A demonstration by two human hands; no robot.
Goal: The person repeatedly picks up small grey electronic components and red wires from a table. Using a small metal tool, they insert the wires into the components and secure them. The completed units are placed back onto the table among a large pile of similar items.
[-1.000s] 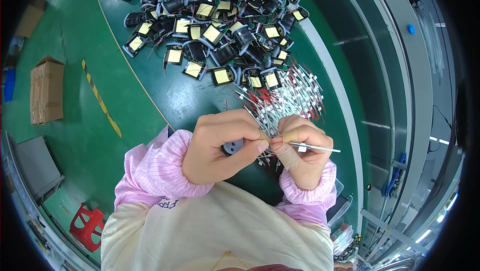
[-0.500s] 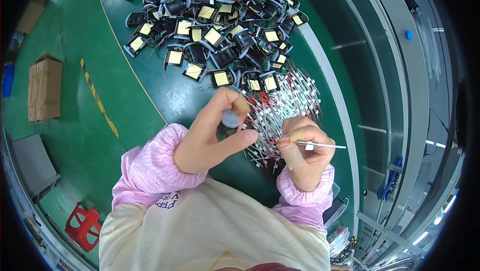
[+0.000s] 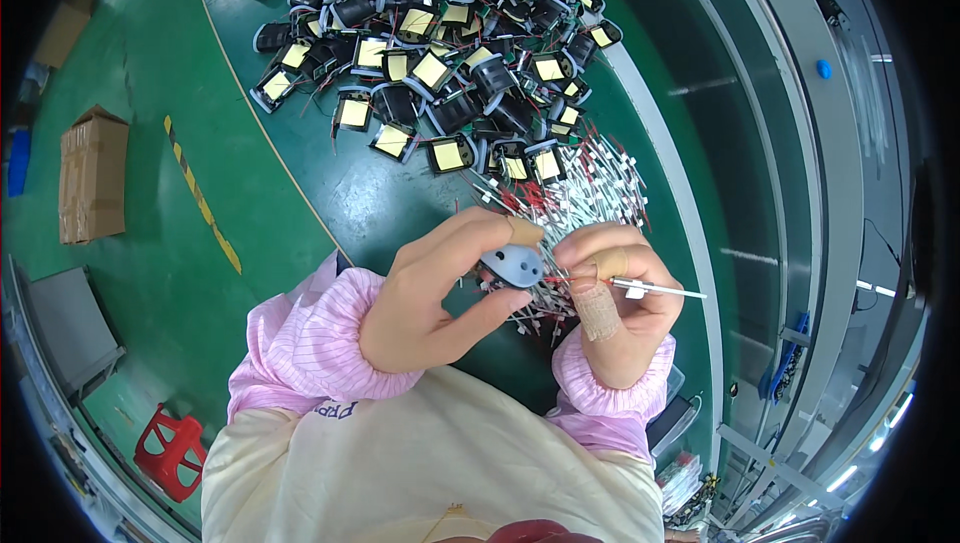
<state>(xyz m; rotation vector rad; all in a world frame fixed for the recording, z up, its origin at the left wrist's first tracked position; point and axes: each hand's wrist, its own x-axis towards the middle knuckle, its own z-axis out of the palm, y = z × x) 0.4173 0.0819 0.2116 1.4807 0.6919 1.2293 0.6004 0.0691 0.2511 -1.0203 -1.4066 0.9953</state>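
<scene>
- At the head view's centre, the left hand (image 3: pixel 420 305) grips one grey-ended housing (image 3: pixel 517 267), tilted seemingly to show its holes.
- Towards 4 o'clock, the right hand (image 3: pixel 632 321) pinches one white-sleeved wire lead (image 3: pixel 637 290), probably keeping its red end housing-side.
- Around 12, yellow-padded black housings (image 3: pixel 430 71), and at 2, loose leads (image 3: pixel 598 188), lie uncountably heaped.

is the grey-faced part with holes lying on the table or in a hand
In the left hand: the grey-faced part shows between its thumb and fingers, holed face toward the camera.
</scene>
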